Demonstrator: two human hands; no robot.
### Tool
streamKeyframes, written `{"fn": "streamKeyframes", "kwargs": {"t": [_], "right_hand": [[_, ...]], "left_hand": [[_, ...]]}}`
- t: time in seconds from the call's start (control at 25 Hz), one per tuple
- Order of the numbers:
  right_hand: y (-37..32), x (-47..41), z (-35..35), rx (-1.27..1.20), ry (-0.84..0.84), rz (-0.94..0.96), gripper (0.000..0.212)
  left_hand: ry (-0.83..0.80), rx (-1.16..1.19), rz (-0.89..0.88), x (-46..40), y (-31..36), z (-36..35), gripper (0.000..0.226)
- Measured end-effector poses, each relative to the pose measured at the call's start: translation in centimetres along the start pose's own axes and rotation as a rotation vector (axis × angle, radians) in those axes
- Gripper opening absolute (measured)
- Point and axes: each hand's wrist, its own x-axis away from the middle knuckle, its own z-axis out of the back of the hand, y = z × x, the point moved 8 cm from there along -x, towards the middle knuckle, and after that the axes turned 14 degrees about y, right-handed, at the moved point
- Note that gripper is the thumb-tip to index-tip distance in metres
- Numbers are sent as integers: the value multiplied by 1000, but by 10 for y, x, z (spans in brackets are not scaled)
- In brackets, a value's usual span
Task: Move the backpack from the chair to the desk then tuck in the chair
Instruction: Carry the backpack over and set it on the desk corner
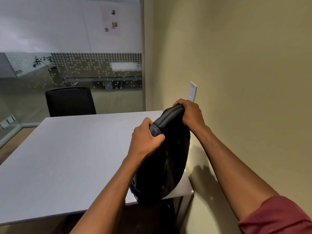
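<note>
A black backpack (166, 166) hangs upright over the near right corner of the white desk (67, 157), its bottom at about the desk's front edge. My left hand (145, 139) grips the near end of its padded top handle. My right hand (189, 114) grips the far end of that handle. Both fists are closed tight on it. The chair that the backpack came from is not in view. Whether the backpack's base touches the desk I cannot tell.
A black office chair (70, 102) stands tucked at the desk's far side, in front of a glass partition (72, 68). A beige wall (244, 81) with a white switch plate (192, 91) runs close along the desk's right edge.
</note>
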Motion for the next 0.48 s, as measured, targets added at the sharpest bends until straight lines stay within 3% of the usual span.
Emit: {"fn": "streamKeyframes", "kwargs": {"t": [0.24, 0.48], "right_hand": [[35, -38, -41, 32, 38, -98, 37], [62, -54, -81, 64, -145, -166, 38]], "left_hand": [[85, -66, 23, -18, -5, -41, 32], [151, 3, 130, -22, -16, -86, 42]]}}
